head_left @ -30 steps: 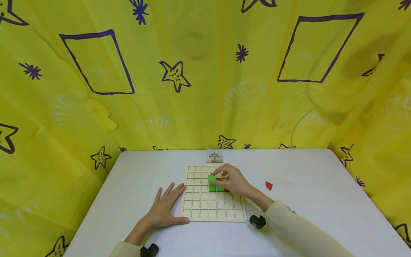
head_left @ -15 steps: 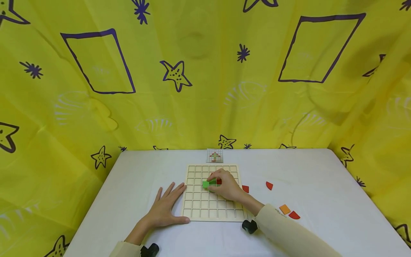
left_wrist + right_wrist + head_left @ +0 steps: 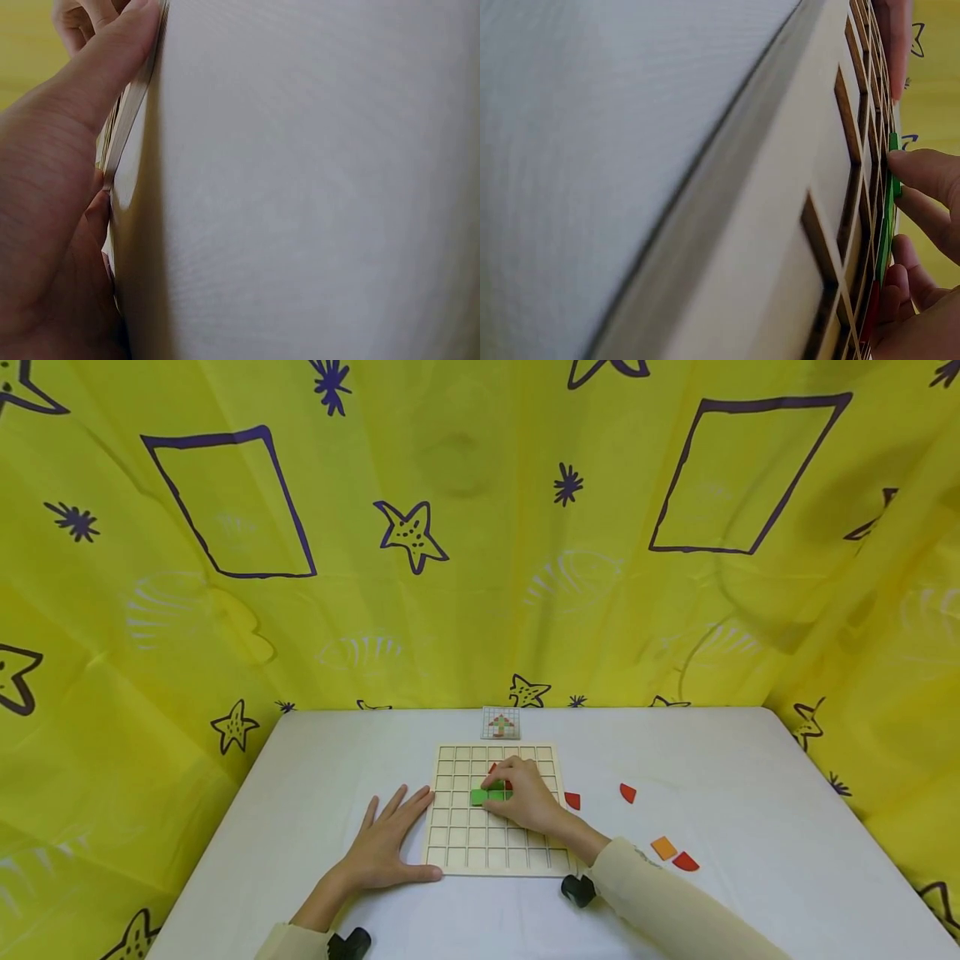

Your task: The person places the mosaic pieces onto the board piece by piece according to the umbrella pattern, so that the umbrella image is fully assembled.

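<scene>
Right hand: right hand [image 3: 528,795] is pinching the green tile [image 3: 477,797] between thumb and index finger
Green tile: sitting at the fingertips, just left of the hand, over the gridded board [image 3: 458,837]; can't tell if fully seated
Left hand: left hand [image 3: 381,852] is spreading its fingers wide, touching the board's left edge, thumb at the near corner
Loose pieces: orange square [image 3: 663,848] is lying right of the board, beside a red piece [image 3: 686,862]

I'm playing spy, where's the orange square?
In the head view, the orange square lies on the white table, right of the wooden grid board, beside a red quarter-circle tile.
</scene>
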`<state>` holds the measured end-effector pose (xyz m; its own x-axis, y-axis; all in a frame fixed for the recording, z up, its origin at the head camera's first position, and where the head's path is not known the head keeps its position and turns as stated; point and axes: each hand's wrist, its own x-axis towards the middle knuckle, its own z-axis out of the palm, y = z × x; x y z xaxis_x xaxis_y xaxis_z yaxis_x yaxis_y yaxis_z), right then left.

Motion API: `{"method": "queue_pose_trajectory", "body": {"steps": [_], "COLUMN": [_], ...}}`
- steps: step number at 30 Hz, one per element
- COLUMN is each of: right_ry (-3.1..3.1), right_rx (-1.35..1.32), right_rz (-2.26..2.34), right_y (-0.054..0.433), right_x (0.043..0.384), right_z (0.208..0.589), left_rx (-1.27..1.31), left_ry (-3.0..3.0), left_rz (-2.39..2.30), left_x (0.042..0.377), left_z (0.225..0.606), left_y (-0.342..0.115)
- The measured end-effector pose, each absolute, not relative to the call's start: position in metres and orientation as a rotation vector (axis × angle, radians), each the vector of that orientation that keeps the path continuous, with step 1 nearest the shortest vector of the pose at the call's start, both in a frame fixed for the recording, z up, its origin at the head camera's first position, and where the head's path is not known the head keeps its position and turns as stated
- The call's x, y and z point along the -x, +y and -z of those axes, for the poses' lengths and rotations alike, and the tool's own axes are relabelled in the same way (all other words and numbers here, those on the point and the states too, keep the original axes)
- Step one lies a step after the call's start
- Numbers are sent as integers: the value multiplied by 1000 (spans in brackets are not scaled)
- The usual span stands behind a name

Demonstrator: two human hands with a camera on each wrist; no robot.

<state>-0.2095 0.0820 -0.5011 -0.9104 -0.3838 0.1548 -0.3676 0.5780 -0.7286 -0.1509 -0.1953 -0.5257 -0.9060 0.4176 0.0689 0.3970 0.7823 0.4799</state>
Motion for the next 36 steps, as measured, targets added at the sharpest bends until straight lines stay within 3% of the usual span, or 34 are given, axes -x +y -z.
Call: {"method": "queue_pose_trajectory", "body": {"steps": [14,36], "right_ry": [2794,2728], "right_rx": [702,790], "right_rz": [1250,1274], "right_y": [81,95], "right_x": [209,213], "right_z": [500,492], "left_rx": [-755,-679], "left_ry": [2947,2921], "left_rz": [-819,-806], "left_x": [149,151], "left_z": [525,525], "left_y": [-195,-195]}}
